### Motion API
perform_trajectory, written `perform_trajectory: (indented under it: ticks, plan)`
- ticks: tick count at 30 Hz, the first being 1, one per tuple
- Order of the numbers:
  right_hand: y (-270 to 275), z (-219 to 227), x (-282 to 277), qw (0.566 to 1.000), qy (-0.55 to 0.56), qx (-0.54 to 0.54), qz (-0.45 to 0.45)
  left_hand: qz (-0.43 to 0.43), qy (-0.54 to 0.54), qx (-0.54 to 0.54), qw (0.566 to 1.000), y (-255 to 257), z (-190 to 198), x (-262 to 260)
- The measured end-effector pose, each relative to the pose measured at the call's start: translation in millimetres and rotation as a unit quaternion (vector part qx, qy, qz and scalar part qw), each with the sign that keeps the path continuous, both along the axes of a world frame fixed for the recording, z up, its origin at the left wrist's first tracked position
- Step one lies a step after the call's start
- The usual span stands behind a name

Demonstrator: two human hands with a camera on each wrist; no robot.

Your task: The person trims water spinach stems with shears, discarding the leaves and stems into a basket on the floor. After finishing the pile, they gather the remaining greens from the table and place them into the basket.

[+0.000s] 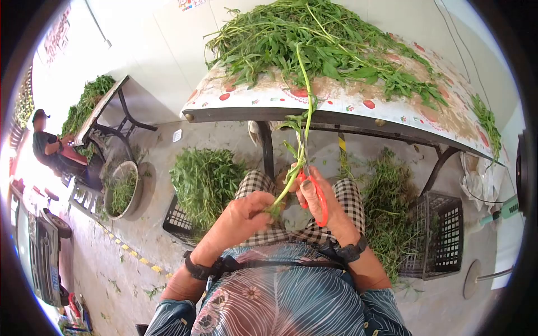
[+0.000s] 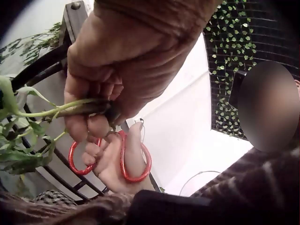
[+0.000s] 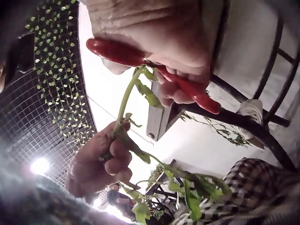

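My left hand (image 1: 245, 217) pinches the lower end of a long green leafy stem (image 1: 307, 106). The stem runs up past the table edge toward the pile of greens. My right hand (image 1: 330, 210) grips a pair of scissors with red handles (image 1: 321, 203), thumb and fingers around the loops. Their blades point up and lie along the stem in the head view. In the left wrist view the left fingers (image 2: 77, 119) curl round a stem, with the red handles (image 2: 147, 164) beyond. In the right wrist view leaves (image 3: 192, 201) hang beneath the left hand.
A heap of greens (image 1: 314, 33) covers a table with a patterned cloth (image 1: 246, 101). Crates of greens stand on both sides of the checked trousers, including a black crate (image 1: 443, 235) at right. A round tub (image 1: 136, 196) and a seated person (image 1: 47, 143) are at left.
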State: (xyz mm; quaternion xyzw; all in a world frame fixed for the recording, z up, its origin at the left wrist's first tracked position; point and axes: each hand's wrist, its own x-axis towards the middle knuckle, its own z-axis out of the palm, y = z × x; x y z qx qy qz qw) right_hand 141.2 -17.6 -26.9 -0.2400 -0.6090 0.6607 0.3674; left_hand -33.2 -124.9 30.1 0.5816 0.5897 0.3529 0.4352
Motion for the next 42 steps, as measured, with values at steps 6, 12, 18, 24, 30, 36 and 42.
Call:
perform_trajectory:
  ticks: [6, 12, 18, 24, 30, 36, 42]
  plan:
    - [1.3, -1.8, -6.4, 0.998, 0.056, -0.035, -0.01, -0.042, -0.087, -0.023, 0.995, 8.0, -1.5, -2.6]
    - [4.3, -4.9, -9.1, 0.995, 0.073, -0.065, -0.019, -0.04, -0.176, -0.058, 0.982, 15.4, -12.2, -7.7]
    - [5.9, -1.3, -11.4, 0.994, 0.073, -0.079, -0.009, -0.045, -0.251, -0.05, 0.966, 19.6, -18.7, -11.2]
    - [6.8, 0.8, -8.2, 0.993, 0.084, -0.085, -0.003, -0.069, -0.368, -0.078, 0.924, 23.2, -29.6, -12.8]
    - [10.5, 7.5, -3.3, 0.997, 0.047, -0.058, -0.022, -0.021, -0.372, -0.055, 0.926, 23.6, -17.9, -19.8]
    - [19.5, 22.1, 15.1, 0.996, -0.037, -0.07, 0.038, 0.015, -0.435, -0.055, 0.899, 11.6, -10.3, -45.5]
    - [29.0, 35.5, 27.4, 0.983, -0.036, -0.123, 0.13, 0.051, -0.148, -0.006, 0.988, 2.5, 19.0, -71.5]
